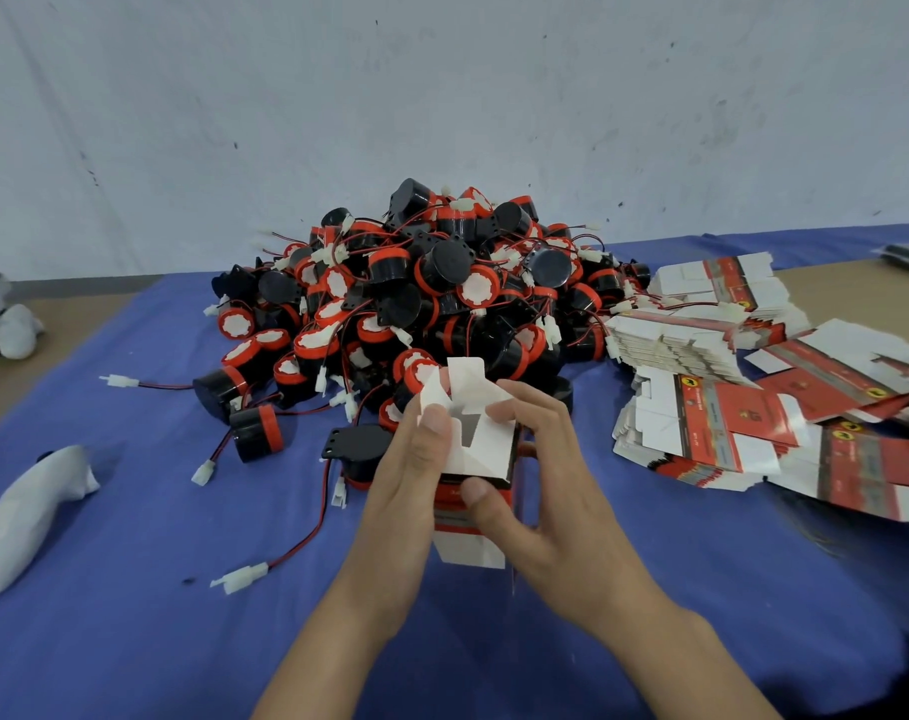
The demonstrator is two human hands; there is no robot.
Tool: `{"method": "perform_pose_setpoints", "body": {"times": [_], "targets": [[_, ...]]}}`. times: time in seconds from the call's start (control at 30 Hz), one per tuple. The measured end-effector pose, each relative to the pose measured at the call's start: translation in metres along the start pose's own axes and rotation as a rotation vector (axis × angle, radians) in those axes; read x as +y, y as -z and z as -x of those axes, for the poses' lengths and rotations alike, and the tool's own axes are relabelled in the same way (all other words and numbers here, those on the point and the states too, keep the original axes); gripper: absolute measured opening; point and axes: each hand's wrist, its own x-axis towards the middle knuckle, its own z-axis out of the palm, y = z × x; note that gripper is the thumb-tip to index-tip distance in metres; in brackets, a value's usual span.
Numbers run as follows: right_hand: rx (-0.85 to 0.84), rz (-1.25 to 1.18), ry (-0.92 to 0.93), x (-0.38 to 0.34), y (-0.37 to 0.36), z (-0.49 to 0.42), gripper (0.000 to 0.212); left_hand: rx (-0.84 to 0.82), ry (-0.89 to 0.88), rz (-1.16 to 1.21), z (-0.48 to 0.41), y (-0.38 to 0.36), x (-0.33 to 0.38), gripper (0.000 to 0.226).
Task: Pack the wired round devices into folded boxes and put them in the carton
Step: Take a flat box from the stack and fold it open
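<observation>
I can't read any lettering: the print on the small box (477,449) and on the flat box blanks (702,433) is too blurred, and all I make out on the blanks are red and grey bands and round yellow marks with a dark shape inside.

The small box stands upright over the blue cloth (130,589) that covers the tabletop (831,288), at the near foot of the pile of round devices (431,293). Both hands hold it. My left hand (411,475) grips its left side, with the thumb pressed on a white top flap. My right hand (546,475) wraps the right side, its fingers (525,402) curled over the top edge and its thumb flat on the front face. So both sets of fingers are clamped on the box.

The box is open at the top, with white flaps standing up, a dark rim, a red and grey printed front and a white flap hanging below.

The devices are black cylinders with red bands, white-labelled faces, and red-and-black wires ending in white connectors. One black device (359,454) lies just beside my left hand. The blanks lie fanned in stacks to the right. A white cloth bundle (26,511) lies well to the left.
</observation>
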Motion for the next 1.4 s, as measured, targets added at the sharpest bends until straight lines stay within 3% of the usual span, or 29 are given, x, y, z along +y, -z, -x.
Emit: {"method": "perform_pose_setpoints", "body": {"times": [0.27,0.7,0.97,1.23,1.4], "targets": [[-0.050,-0.204,-0.075,0.0003,0.0002,0.0010,0.059,-0.006,-0.027,-0.021,-0.0021,0.0018,0.0033,0.052],[-0.125,-0.164,-0.177,-0.0009,-0.0022,0.0046,0.079,0.036,-0.058,-0.105,-0.0008,0.0051,0.0024,0.026],[-0.072,-0.048,-0.055,-0.0026,-0.0038,0.0019,0.051,0.009,-0.043,-0.138,0.0002,0.0063,0.0044,0.021],[-0.057,-0.054,-0.054,-0.0060,-0.0050,0.0025,0.044,-0.010,-0.077,-0.111,0.0018,0.0023,0.0023,0.014],[0.007,-0.052,-0.050,-0.0074,-0.0077,0.0023,0.034,-0.013,-0.095,-0.124,0.0017,-0.0008,0.0014,0.023]]}}
